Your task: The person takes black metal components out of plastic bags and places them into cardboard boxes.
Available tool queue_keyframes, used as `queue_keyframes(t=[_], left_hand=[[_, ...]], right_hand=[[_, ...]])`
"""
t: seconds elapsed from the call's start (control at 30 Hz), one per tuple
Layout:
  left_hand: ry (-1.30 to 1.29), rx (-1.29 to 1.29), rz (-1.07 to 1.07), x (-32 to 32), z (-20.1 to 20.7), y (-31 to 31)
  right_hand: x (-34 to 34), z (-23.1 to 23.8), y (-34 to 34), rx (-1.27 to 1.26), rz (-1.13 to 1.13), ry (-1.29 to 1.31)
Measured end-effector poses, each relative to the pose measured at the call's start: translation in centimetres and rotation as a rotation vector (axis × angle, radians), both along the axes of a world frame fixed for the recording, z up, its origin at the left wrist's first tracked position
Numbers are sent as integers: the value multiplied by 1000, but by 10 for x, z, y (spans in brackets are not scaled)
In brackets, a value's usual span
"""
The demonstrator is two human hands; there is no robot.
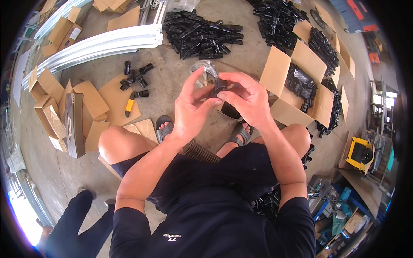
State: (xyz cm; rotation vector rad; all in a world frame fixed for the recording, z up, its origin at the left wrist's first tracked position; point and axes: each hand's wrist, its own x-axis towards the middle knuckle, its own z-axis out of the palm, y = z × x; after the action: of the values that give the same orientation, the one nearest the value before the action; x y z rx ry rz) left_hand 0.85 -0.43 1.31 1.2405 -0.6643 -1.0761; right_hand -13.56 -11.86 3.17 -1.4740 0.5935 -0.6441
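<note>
In front of my body, both hands meet around a small dark rounded part point(220, 84). My left hand point(192, 105) pinches it with the thumb and lower fingers, its index finger raised. My right hand point(248, 98) is closed on the other side, thumb and fingertips on the part. My fingers hide much of its shape. Just beyond it lies crumpled clear plastic point(205, 68) on the floor. Under my hands, a black object point(230, 112) shows between my sandalled feet, partly covered. A coiled spring-like piece point(201, 152) sits between my legs.
Piles of black fittings point(200, 36) lie ahead. An open carton point(318, 101) with black parts stands right. On the left are a yellow-and-black tool point(129, 105), loose fittings point(137, 77), flattened cardboard point(92, 101) and metal rails point(107, 41). Another person's legs point(79, 215) are behind left.
</note>
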Motion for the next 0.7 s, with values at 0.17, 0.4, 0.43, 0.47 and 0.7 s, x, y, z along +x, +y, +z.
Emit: queue_keyframes(t=[0.17, 0.4, 0.43, 0.47, 0.7], left_hand=[[-27, 12, -18, 5, 3, 1], [-95, 62, -30, 6, 9, 1], [-127, 74, -40, 7, 10, 1], [-119, 76, -38, 7, 10, 2], [-27, -1, -60, 7, -2, 2]], right_hand=[[4, -5, 3, 58, -45, -43], [5, -6, 5, 24, -76, -44], [5, -4, 5, 28, -88, -34], [4, -4, 5, 29, -101, -18], [5, -7, 4, 107, -145, -31]])
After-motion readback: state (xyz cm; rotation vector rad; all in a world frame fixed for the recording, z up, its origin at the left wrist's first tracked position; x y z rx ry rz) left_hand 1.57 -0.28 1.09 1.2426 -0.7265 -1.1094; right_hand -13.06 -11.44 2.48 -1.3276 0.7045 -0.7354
